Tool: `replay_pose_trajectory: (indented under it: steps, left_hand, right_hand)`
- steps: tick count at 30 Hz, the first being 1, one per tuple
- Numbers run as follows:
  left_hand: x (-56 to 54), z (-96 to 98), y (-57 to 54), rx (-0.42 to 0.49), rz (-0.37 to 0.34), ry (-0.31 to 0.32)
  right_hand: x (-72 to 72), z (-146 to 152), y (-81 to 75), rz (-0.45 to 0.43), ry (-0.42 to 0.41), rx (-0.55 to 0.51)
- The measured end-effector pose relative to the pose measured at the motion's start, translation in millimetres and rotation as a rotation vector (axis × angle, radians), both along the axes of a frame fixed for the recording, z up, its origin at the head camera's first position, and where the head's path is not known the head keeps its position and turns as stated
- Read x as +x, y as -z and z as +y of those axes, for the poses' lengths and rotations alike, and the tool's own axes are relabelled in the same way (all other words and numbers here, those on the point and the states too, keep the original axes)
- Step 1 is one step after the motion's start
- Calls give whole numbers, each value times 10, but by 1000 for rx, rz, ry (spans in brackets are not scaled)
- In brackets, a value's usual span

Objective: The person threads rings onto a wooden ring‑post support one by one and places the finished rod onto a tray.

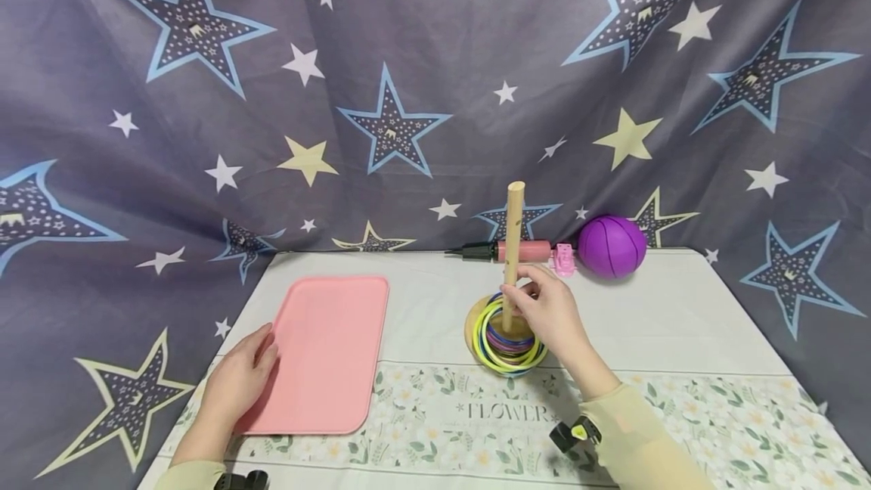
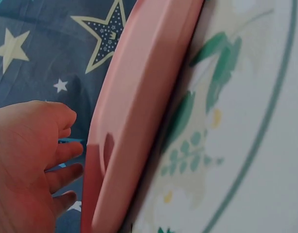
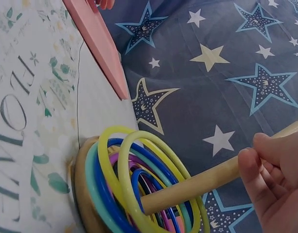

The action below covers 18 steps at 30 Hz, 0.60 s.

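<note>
A wooden post [image 1: 514, 225] stands upright on a round wooden base [image 1: 471, 327] right of the table's middle. Several thin coloured rings [image 3: 123, 170], yellow, blue, teal and purple, lie loosely stacked around its foot. With thumb and fingers my right hand [image 1: 553, 312] pinches the post just above the rings; no ring is in its fingers. My left hand [image 1: 238, 376] is at the left edge of a flat pink tray [image 1: 333, 354]. In the left wrist view, its fingers [image 2: 66, 177] are relaxed and hold nothing, beside the tray's rim.
Along the back edge lie a pink and black hand pump [image 1: 531, 251], a small pink plastic piece [image 1: 563, 259] and a purple ball [image 1: 612, 246]. A star-patterned curtain [image 1: 408, 44] hangs behind and on both sides. A flowered cloth strip [image 1: 435, 429] crosses the table's front.
</note>
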<state>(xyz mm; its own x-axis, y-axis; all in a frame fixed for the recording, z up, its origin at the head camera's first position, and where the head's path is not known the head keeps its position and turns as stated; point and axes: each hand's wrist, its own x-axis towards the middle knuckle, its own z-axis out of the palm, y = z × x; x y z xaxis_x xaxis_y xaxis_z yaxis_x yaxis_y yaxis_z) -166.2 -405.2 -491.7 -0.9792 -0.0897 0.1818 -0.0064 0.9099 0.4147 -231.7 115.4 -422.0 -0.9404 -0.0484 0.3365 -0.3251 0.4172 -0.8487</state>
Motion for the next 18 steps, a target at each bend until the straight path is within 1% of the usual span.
replay_pose_trajectory:
  steps: [3, 8, 13, 18]
  left_hand:
    - [6, -23, 11, 1, -22, 1]
    - [5, -67, 34, 7, -31, 12]
    - [16, -135, 90, 13, -30, 21]
    - [47, -188, 112, 36, -47, 24]
  right_hand:
    - [8, -44, -35, 11, -4, -8]
    - [20, -139, -99, 28, -30, -45]
    - [40, -262, -165, 41, -81, -54]
    - [69, -424, -205, 57, -123, -67]
